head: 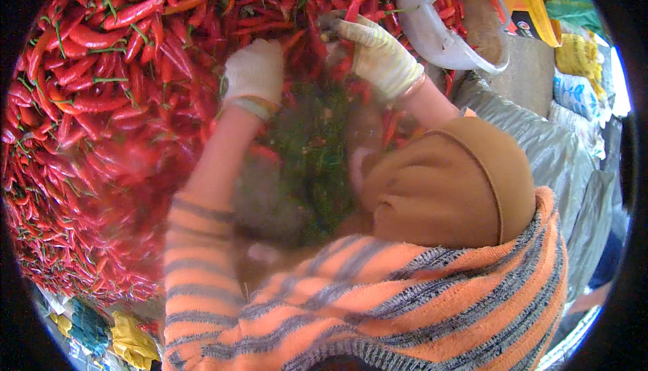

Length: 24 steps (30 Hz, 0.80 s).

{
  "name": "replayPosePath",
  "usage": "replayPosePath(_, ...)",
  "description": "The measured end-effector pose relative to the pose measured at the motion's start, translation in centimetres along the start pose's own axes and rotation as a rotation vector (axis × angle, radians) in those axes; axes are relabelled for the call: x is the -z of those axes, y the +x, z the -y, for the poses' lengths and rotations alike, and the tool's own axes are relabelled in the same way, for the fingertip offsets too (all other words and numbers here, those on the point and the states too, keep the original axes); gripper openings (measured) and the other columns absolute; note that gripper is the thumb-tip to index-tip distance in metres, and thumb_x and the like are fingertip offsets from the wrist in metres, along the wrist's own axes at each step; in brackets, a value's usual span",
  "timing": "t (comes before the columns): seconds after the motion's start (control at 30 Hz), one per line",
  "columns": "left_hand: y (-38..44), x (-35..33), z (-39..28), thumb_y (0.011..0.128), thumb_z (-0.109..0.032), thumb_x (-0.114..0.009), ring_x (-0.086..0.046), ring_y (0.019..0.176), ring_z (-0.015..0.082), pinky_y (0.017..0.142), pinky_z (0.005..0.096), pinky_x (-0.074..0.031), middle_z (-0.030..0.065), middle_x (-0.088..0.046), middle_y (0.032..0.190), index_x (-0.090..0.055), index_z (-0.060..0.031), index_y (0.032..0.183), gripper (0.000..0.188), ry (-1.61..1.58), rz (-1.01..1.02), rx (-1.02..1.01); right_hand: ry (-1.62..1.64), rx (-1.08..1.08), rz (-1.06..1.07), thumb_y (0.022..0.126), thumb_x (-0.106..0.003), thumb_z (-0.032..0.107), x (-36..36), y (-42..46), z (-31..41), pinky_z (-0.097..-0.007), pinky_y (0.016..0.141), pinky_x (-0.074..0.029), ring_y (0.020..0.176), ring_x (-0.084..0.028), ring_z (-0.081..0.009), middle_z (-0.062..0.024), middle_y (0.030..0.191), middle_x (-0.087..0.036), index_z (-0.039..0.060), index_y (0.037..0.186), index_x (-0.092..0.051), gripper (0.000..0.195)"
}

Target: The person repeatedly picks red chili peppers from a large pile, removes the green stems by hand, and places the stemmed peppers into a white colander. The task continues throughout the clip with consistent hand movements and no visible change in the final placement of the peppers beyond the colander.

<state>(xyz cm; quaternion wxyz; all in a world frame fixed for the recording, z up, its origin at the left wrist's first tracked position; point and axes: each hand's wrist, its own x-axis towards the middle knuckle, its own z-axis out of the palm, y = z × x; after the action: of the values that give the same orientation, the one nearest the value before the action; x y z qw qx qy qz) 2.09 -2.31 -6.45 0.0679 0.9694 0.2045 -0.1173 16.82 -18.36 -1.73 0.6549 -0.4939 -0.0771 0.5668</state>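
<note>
My left hand (255, 75), in a pale knit glove, is over the heap of red chili peppers (96, 37). Its fingers are mostly hidden, and an orange-red chili (293, 41) is at their tip. Right of it, my right hand (382, 52), in a whitish glove with dark, soiled fingertips, has its fingers bent over the peppers. A red chili (355, 5) rises beside those fingers; whether they grip it cannot be told. Below and between the hands is a blurred patch of green stems (316, 153).
A white plastic basket (430, 31) with handles stands at upper right, beside a yellow plastic object (531, 1). Grey plastic sheeting (536, 138) covers the right side. Yellow bags (132, 338) are at lower left. My brown-clad knee (455, 183) is close below my right forearm.
</note>
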Motion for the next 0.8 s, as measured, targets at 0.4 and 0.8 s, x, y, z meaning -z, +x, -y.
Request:
replayPosePath(0.4, -1.5, 3.2, -0.3, 0.085, -0.027, -0.064, -0.064, 0.095, 0.0352, 0.085, 0.0401, -0.051, 0.0192, -0.067, 0.098, -0.067, -0.0018, 0.112, 0.036, -0.991, -0.04, -0.094, -0.332, -0.004, -0.199, 0.09, -0.071, 0.027, -2.6, -0.1, -0.2, -0.0272, 0.075, -0.049, 0.082, -0.062, -0.0111, -0.0008, 0.092, -0.07, 0.0071, 0.105, -0.071, 0.025)
replayPosePath(0.8, -3.3, 2.3, 0.6, 0.092, -0.018, -0.057, -0.064, 0.087, 0.0261, 0.078, 0.0347, -0.051, 0.0168, -0.066, 0.101, -0.066, -0.0016, 0.108, 0.025, -1.003, 0.219, -0.382, -0.374, 0.072, -0.016, 0.094, -0.069, 0.03, -0.8, -0.3, -2.6, -0.0301, 0.073, -0.05, 0.077, -0.061, -0.0122, -0.0021, 0.09, -0.069, 0.0067, 0.105, -0.069, 0.026)
